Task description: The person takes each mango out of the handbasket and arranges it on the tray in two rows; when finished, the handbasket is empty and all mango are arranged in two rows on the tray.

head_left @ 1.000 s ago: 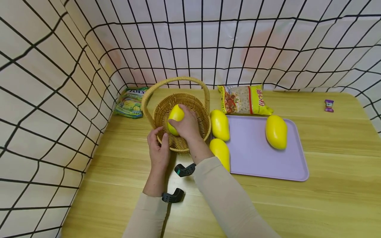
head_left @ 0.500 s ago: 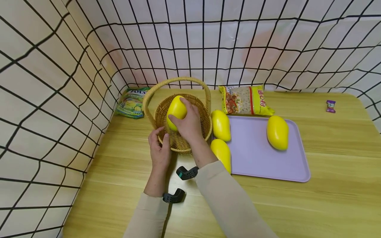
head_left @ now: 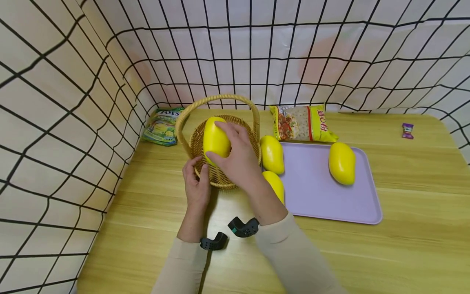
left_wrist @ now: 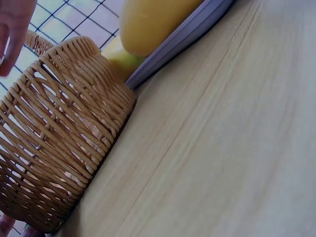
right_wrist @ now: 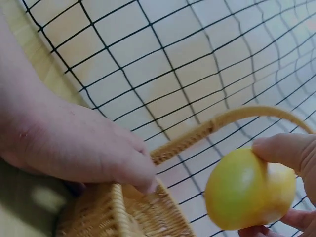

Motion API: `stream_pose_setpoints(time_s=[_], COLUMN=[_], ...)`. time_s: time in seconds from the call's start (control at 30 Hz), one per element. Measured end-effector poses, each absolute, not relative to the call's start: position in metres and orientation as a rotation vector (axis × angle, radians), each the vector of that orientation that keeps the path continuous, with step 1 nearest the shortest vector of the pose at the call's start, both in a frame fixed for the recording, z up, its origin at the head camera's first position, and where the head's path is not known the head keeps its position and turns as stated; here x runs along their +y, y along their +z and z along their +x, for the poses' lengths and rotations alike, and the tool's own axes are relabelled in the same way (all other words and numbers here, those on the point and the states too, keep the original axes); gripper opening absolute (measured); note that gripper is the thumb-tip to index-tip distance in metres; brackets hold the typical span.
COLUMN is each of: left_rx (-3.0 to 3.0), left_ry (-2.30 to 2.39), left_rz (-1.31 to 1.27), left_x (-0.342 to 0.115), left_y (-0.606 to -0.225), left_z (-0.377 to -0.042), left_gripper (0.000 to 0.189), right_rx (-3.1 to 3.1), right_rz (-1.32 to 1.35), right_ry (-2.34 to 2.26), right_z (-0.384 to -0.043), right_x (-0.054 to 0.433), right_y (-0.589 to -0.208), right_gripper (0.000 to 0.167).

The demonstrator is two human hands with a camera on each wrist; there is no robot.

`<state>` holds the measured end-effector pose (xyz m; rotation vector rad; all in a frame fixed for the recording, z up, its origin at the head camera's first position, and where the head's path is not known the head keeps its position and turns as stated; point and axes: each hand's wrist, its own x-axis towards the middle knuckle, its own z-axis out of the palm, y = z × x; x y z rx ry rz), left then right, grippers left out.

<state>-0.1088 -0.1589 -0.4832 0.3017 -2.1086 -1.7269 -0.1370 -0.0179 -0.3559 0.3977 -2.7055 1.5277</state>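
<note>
A yellow mango (head_left: 215,136) is held in my right hand (head_left: 238,161), thumb on its near side and fingers on the far side. It is up above the opening of a wicker basket (head_left: 225,186) with an arched handle; the right wrist view shows the mango (right_wrist: 242,190) higher than the rim. My left hand (head_left: 196,188) grips the basket's front-left rim, thumb over the edge and fingers outside. No other fruit shows in the visible part of the basket's inside. The basket (left_wrist: 59,123) stands on the table in the left wrist view.
A lilac tray (head_left: 308,188) right of the basket bears a mango (head_left: 342,163) at its right and two mangoes (head_left: 272,155) along its left edge. Behind are a green packet (head_left: 163,127), a yellow bag (head_left: 301,123) and a purple wrapped candy (head_left: 407,130). Black netting (head_left: 249,61) encloses the table.
My right hand has lifted the mango up out of the basket towards the camera, and the right forearm has drawn back to the right. The left hand stays on the rim.
</note>
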Motion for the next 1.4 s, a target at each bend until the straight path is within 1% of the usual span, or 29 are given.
stream_pose_setpoints(time_s=[0.27, 0.43, 0.63, 0.8, 1.07, 1.4], left_rx=[-2.104, -2.081, -2.084, -2.091, -2.086, -2.110], left_ry=[-1.759, -1.787, -1.800, -1.805, -1.809, -1.771], left_rz=[0.314, 0.305, 0.303, 0.303, 0.307, 0.319], left_x=[-0.159, -0.159, -0.159, -0.159, -0.157, -0.159], left_y=[-0.482, -0.483, -0.483, -0.483, -0.481, -0.484], left_z=[-0.109, -0.109, -0.108, -0.107, -0.108, -0.108], left_gripper=[0.031, 0.033, 0.033, 0.035, 0.035, 0.034], right_rx=[-2.862, -2.935, -2.959, -3.015, -2.980, -3.075], right_rz=[0.604, 0.704, 0.809, 0.836, 0.812, 0.530], right_ry=[1.312, 1.211, 1.074, 0.998, 1.018, 1.129], right_z=[-0.112, -0.097, -0.087, -0.084, -0.081, -0.074], right_x=[0.011, 0.034, 0.066, 0.093, 0.141, 0.190], right_y=[-0.345, -0.346, -0.348, -0.350, -0.369, -0.393], right_gripper=[0.074, 0.076, 0.075, 0.074, 0.075, 0.086])
